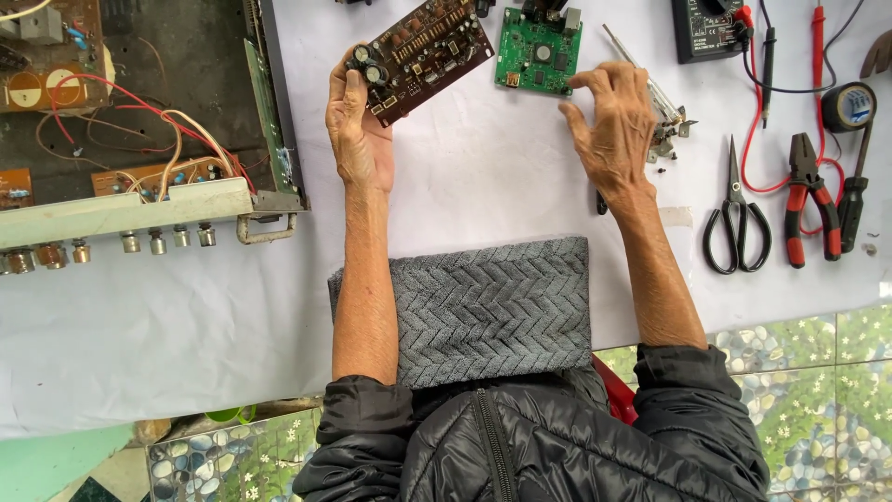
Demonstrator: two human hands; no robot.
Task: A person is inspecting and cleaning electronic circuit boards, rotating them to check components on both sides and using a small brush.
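A white sheet [483, 177] covers the table. At its left edge sits an opened amplifier chassis [139, 139]; a grey towel [497, 311] lies at its near edge. The left hand [358, 130] grips a brown board [427, 54] by its corner, above the sheet. The right hand [613, 130], fingers spread loose, touches a green board [537, 51] lying on the sheet. Scissors [736, 218] and pliers [810, 200] lie at the sheet's right.

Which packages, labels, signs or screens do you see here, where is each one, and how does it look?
Multimeter: top edge, right of the green circuit board; dark rectangular case, its pale screen mostly cut off by the frame.
Tape roll: far right; round, black, with a light label ring.
No packages or signs.
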